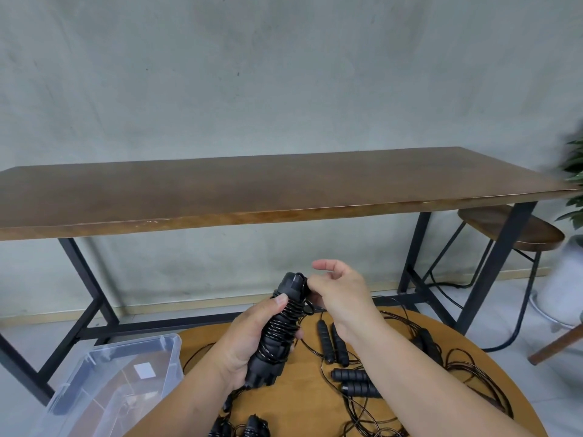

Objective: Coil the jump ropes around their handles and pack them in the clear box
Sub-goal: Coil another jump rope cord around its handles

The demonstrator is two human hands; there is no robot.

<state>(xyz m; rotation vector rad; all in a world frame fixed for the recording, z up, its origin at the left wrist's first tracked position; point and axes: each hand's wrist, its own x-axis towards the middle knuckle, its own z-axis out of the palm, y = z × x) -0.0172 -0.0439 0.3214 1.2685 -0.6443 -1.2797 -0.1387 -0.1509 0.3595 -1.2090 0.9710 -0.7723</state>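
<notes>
far left i see the clear box (104, 383), open, sitting at the left edge of the round wooden table (220, 339). through its walls i can make out only a pale label, no rope inside as far as i can tell, so by my read nothing is packed yet.

next over, my left hand (252, 339) is clenched around the wrapped handle pair (280, 329), held upright above the table, thumb pressed on the upper turns. black cord is wound in tight rings along most of its length. my right hand (337, 294) is at the top end, fingertips pinched on what looks like the last bit of cord; whether it is tucking or only holding, i cannot tell. i judge this rope nearly finished, with securing the end and placing it in the box left to do.

low near the bottom edge lie a few dark bundles (252, 427), possibly coiled already, partly cut off. to the right, loose handles (334, 342) and a tangle of loose cord (457, 373) spread over the table, so several ropes wait. behind stands a long wooden bench table (252, 187).
</notes>
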